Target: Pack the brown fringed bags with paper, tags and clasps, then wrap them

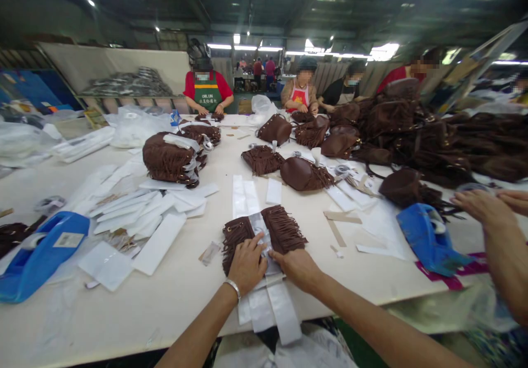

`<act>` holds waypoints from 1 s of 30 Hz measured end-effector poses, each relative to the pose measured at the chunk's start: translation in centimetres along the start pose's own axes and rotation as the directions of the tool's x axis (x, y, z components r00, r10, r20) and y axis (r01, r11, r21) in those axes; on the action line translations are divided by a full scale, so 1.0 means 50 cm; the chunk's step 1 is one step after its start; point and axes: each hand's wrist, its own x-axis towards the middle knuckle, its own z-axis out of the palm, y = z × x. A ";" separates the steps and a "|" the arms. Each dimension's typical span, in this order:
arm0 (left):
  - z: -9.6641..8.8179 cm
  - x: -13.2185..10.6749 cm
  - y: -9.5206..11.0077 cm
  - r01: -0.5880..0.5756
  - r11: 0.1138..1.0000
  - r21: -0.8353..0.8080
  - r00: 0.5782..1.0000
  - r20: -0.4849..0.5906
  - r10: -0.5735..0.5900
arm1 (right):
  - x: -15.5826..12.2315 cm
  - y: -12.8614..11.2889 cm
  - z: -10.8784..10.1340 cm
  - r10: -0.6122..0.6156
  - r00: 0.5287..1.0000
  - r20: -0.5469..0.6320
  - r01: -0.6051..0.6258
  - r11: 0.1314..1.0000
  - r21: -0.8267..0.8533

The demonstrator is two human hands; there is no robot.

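Note:
A brown fringed bag [286,229] lies at the table's near edge, with a whitish plastic strip [259,224] across its middle. My left hand [247,266] rests on the bag's left half, fingers stretched over it to the strip. From the right, my right hand [297,269] meets the strip with its fingers curled and one digit pointing left; its fingertips seem to pinch the strip. Under the bag, long white flat strips [284,307] stick out toward me and hang past the edge. More of these white strips [243,195] extend beyond the bag's far side.
Blue tape dispensers stand at left [49,255] and right [429,239]. White flat pieces [140,214] lie in a pile left of centre. Brown bags [303,174] are spread ahead, heaped high at right. A co-worker's hands [482,206] reach in from the right; other people work across the table.

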 end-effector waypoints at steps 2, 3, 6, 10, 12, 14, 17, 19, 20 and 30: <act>-0.004 0.001 0.005 0.006 1.000 0.001 1.000 0.006 -0.006 | -0.001 0.007 0.014 -0.029 0.999 0.016 0.029 1.000 -0.008; -0.006 0.001 0.008 0.012 1.000 0.001 1.000 0.011 -0.012 | 0.000 0.012 0.017 -0.033 0.999 0.009 0.032 0.999 0.016; -0.012 0.003 0.015 0.027 1.000 -0.006 0.999 0.029 -0.027 | 0.001 0.031 0.010 0.040 0.995 -0.095 -0.023 0.984 0.179; -0.012 0.004 0.016 0.027 0.999 -0.031 1.000 0.013 -0.027 | 0.003 0.064 -0.002 0.179 0.956 -0.230 -0.094 0.936 0.340; -0.011 0.005 0.015 0.034 0.998 -0.052 0.999 0.003 -0.034 | 0.002 0.076 0.002 0.155 0.959 -0.239 -0.061 0.931 0.360; -0.011 0.005 0.014 0.045 0.995 -0.092 0.999 0.007 -0.044 | 0.000 0.084 0.009 0.121 0.963 -0.243 -0.021 0.926 0.377; -0.015 0.009 0.012 0.070 0.980 -0.186 0.998 0.014 -0.069 | -0.002 0.090 0.020 0.106 0.961 -0.254 0.007 0.913 0.408; -0.019 0.012 0.010 0.096 0.963 -0.253 0.995 0.010 -0.097 | -0.003 0.095 0.024 0.097 0.961 -0.258 0.027 0.899 0.438; -0.021 0.013 0.008 0.110 0.952 -0.285 0.994 0.006 -0.113 | -0.003 0.098 0.024 0.090 0.962 -0.257 0.038 0.891 0.453; -0.032 0.019 0.013 0.151 0.845 -0.513 0.960 -0.128 -0.249 | 0.009 0.114 0.006 0.112 0.973 -0.202 0.021 0.826 0.563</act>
